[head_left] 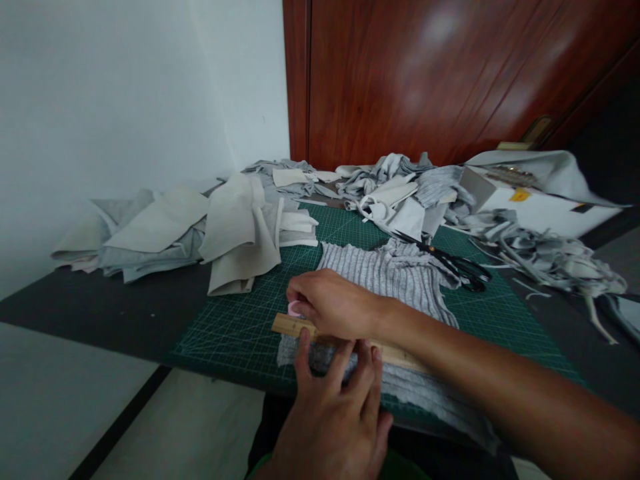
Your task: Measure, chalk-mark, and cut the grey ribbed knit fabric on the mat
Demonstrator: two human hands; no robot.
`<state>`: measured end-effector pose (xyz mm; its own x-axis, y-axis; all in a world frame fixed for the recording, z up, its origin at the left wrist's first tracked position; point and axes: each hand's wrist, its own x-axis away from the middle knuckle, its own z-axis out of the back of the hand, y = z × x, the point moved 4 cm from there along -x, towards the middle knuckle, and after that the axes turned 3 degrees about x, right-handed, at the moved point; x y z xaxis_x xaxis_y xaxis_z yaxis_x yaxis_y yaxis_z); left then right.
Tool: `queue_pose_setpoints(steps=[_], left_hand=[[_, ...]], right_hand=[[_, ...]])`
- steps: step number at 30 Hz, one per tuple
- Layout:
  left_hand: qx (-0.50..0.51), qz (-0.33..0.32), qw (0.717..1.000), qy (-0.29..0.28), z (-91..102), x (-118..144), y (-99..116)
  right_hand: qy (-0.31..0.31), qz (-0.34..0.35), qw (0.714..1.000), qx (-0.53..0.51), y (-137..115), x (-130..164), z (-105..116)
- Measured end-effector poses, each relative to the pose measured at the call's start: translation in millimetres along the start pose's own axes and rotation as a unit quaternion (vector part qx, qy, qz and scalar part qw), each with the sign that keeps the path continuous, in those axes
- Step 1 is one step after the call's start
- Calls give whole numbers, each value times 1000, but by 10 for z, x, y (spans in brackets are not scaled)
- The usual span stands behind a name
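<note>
Wooden ruler (295,325) under the left hand's (333,413) spread fingers should stay pressed flat on the striped fabric (395,277) while the right hand (333,303) pinches pink chalk (294,308) against its edge.

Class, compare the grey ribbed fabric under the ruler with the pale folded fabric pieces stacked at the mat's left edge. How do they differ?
The grey ribbed fabric lies spread flat, striped, pinned under the wooden ruler. The pale folded fabric pieces are plain, cream-grey, heaped and untouched. Both rest partly on the green cutting mat.
</note>
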<state>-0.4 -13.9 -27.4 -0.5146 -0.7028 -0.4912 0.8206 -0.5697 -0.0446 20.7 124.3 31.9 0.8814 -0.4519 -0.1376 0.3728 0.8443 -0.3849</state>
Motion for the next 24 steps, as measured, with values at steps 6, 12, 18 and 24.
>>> queue_pose_setpoints(steps=[6, 12, 18, 24], left_hand=[[-1, 4, 1000, 10, -1, 0, 9], [-6, -9, 1000, 8, 15, -14, -1], [-20, -17, 999, 24, 16, -16, -31], [-40, -36, 998, 16, -12, -24, -58]], right_hand=[[-12, 11, 999, 28, -16, -13, -12], [-42, 38, 995, 83, -62, -33, -13], [-84, 51, 987, 128, -109, -109, 20], [-131, 60, 981, 131, -144, -180, 50]])
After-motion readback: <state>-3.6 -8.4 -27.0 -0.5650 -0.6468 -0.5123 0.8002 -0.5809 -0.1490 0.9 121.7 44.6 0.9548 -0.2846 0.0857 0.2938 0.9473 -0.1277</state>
